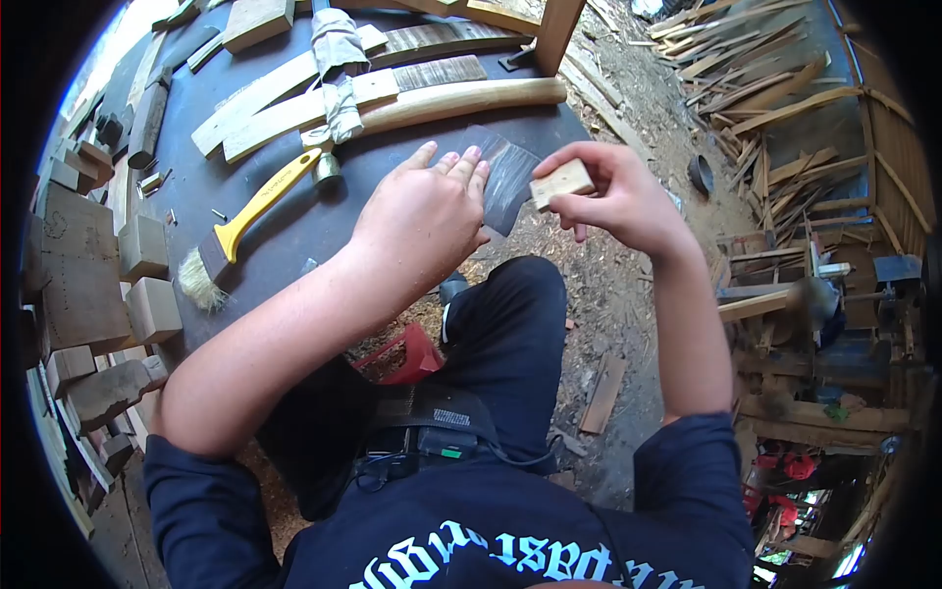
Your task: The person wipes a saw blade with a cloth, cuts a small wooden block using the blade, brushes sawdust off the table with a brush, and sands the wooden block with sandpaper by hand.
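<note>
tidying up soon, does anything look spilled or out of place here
Yes: wood shavings are strewn over the floor beside the table, loose rather than swept up. The dark sheet beneath the left hand also shows pale streaks, perhaps dust or wear; I can't tell which.

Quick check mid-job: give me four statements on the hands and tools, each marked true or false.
1. The right hand holds a small wooden block. True.
2. The brush has a yellow handle. True.
3. The left hand grips the brush. False: the left hand's fingers lie over the edge of a dark sheet.
4. The brush lies on the floor. False: it lies on the dark tabletop.
</note>
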### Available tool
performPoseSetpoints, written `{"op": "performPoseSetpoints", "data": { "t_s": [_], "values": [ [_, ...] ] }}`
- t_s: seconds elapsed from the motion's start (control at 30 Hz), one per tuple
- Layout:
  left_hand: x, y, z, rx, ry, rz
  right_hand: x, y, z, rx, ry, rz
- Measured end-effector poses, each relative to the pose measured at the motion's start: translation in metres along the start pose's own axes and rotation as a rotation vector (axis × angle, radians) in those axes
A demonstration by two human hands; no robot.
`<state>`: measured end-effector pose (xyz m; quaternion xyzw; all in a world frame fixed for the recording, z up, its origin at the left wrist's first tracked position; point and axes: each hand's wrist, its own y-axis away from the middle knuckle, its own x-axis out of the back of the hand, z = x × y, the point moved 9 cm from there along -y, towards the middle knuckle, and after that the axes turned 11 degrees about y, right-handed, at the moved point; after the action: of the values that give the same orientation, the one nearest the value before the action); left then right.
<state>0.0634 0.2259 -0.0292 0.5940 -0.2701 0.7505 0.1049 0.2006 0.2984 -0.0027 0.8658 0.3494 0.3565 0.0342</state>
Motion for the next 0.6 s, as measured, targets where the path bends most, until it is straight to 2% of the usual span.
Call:
{"op": "performPoseSetpoints", "data": {
  "t_s": [0.13, 0.27, 0.37, 0.43, 0.5, 0.6],
  "values": [
    [-0.003, 0.001, 0.0, 0.02, 0.018, 0.005, 0.0, 0.009, 0.014, 0.11, -0.423, 0.075],
    [-0.002, 0.001, -0.001, 0.025, 0.037, 0.018, -0.006, 0.003, 0.031, 0.009, -0.403, 0.269],
    [-0.004, 0.002, -0.002, 0.029, 0.039, 0.024, -0.007, 0.002, 0.028, 0.128, -0.137, 0.519],
    [-0.005, 0.001, -0.002, 0.033, 0.044, 0.027, -0.005, 0.017, 0.005, 0.101, 0.409, 0.77],
    [-0.005, 0.002, -0.002, 0.035, 0.048, 0.028, -0.014, 0.027, -0.006, 0.172, 0.575, 0.895],
    [-0.001, 0.002, -0.004, 0.032, 0.089, 0.056, -0.037, 0.026, -0.021, 0.294, 0.528, 0.905]
  ]
}}
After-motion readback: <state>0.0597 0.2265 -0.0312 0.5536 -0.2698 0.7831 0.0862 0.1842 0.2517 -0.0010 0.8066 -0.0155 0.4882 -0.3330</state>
